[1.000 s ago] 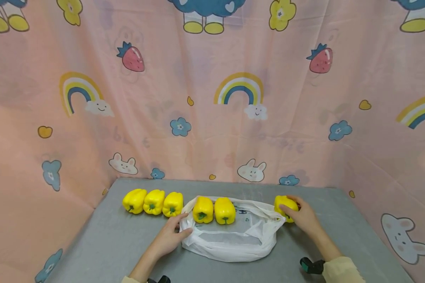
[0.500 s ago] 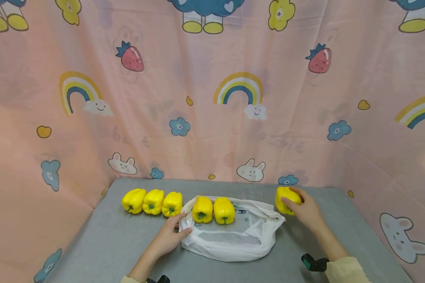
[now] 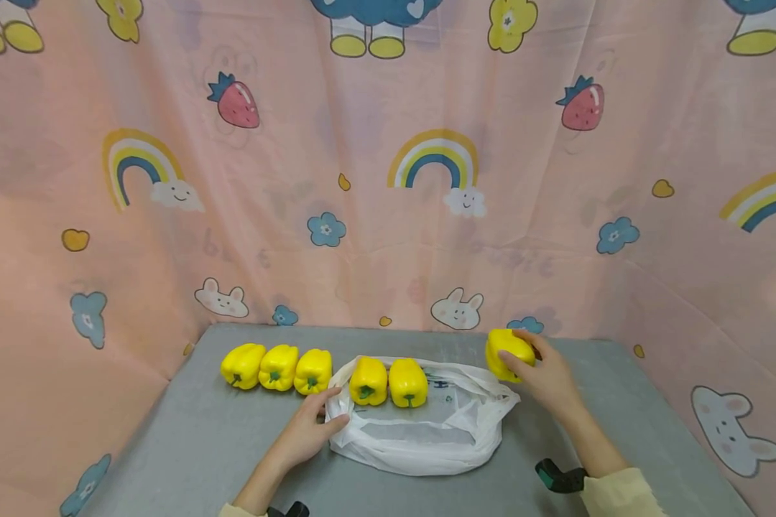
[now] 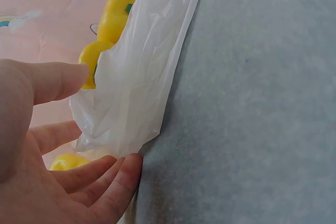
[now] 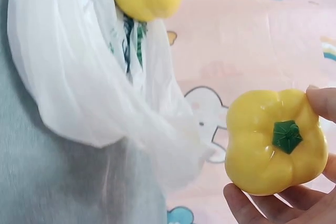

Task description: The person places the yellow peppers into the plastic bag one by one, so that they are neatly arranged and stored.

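Note:
My right hand (image 3: 552, 377) grips a yellow bell pepper (image 3: 506, 353) by its sides, raised over the right end of a white plastic bag (image 3: 420, 456). In the right wrist view the held pepper (image 5: 257, 140) shows its green stem toward the camera. The bag lies with its mouth spread wide; two yellow bell peppers (image 3: 408, 383) sit side by side in its left half. At the bag's left end my left hand (image 3: 302, 432) rests with loosely spread fingers, the fingertips (image 4: 131, 167) touching the plastic in the left wrist view.
Three more yellow bell peppers (image 3: 278, 368) stand in a row left of the bag. All lie on a grey tabletop (image 3: 187, 438). A pink patterned curtain (image 3: 362, 273) hangs behind the table and along both sides.
The right hand has lifted the pepper from beside the bag's right end, and then moved it left and away, above the bag's edge. The left hand and bag have stayed put.

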Available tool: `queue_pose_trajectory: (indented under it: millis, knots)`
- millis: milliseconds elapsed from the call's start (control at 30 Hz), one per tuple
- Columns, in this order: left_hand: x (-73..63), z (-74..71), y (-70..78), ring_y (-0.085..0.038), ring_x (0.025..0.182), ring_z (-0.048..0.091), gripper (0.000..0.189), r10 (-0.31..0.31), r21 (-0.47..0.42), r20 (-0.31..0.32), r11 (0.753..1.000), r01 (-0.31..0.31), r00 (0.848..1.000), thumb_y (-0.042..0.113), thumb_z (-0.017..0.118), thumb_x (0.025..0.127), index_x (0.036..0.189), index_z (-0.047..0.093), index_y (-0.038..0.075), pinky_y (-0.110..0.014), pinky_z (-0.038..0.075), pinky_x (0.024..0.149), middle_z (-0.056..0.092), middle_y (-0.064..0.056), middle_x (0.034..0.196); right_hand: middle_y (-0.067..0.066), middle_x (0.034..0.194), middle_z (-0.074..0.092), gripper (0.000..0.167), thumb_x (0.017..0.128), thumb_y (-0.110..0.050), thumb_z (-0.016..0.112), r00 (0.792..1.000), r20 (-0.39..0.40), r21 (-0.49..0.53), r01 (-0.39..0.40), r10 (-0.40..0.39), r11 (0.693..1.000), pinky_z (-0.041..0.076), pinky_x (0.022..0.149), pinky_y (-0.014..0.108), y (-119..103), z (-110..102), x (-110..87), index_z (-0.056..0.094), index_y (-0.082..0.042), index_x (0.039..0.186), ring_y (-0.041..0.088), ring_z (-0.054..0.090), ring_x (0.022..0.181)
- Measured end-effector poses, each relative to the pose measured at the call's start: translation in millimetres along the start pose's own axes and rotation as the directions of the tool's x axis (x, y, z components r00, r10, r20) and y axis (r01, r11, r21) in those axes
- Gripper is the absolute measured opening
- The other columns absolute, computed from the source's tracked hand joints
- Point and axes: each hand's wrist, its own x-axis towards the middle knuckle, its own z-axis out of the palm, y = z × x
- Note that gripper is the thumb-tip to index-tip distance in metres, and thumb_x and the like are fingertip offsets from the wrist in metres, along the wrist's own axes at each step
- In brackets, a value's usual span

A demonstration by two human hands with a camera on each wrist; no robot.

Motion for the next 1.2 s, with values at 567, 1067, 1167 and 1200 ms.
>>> queue_pose_trajectory:
  millis: [567, 1067, 1167, 1200]
  knots:
    - [-0.1, 0.1, -2.1, -0.030, 0.114, 0.056, 0.061, -0.009, 0.005, 0.005, 1.000, 0.008, 1.000, 0.040, 0.070, 0.096, 0.147, 0.052, 0.012, -0.049, 0.052, 0.086, 0.048, -0.020, 0.143, 0.022, 0.148, 0.047, 0.066, 0.100, -0.038, 0.066, 0.999, 0.024, 0.134, 0.032, -0.036, 0.991, 0.048, 0.102, 0.053, -18, 41, 0.6, 0.043, -0.004, 0.151, 0.039, 0.051, 0.126]
    - [-0.4, 1.0, 0.4, -0.028, 0.112, 0.056, 0.058, -0.008, 0.018, -0.011, 1.000, 0.009, 1.000, 0.036, 0.070, 0.096, 0.147, 0.053, 0.013, -0.047, 0.051, 0.086, 0.049, -0.019, 0.141, 0.021, 0.146, 0.049, 0.066, 0.099, -0.038, 0.068, 0.996, 0.094, 0.131, -0.019, 0.007, 0.991, 0.047, 0.103, 0.053, -19, 74, -2.0, 0.044, -0.006, 0.150, 0.037, 0.053, 0.124]
    - [-0.7, 0.9, 1.0, -0.027, 0.110, 0.056, 0.058, -0.005, 0.019, -0.014, 1.000, 0.005, 1.000, 0.035, 0.071, 0.096, 0.146, 0.054, 0.012, -0.047, 0.051, 0.085, 0.050, -0.019, 0.141, 0.021, 0.146, 0.050, 0.064, 0.098, -0.036, 0.068, 0.995, 0.100, 0.140, -0.019, 0.005, 0.990, 0.046, 0.104, 0.052, -17, 80, -3.0, 0.045, -0.005, 0.149, 0.036, 0.053, 0.125]
    - [-0.6, 0.9, 1.0, -0.027, 0.110, 0.056, 0.058, -0.005, 0.021, -0.013, 1.000, 0.005, 1.000, 0.035, 0.071, 0.096, 0.146, 0.054, 0.012, -0.047, 0.051, 0.085, 0.050, -0.019, 0.141, 0.021, 0.146, 0.050, 0.064, 0.098, -0.036, 0.068, 0.995, 0.104, 0.145, -0.020, 0.005, 0.989, 0.046, 0.104, 0.052, -17, 82, -3.4, 0.045, -0.004, 0.149, 0.036, 0.053, 0.125]
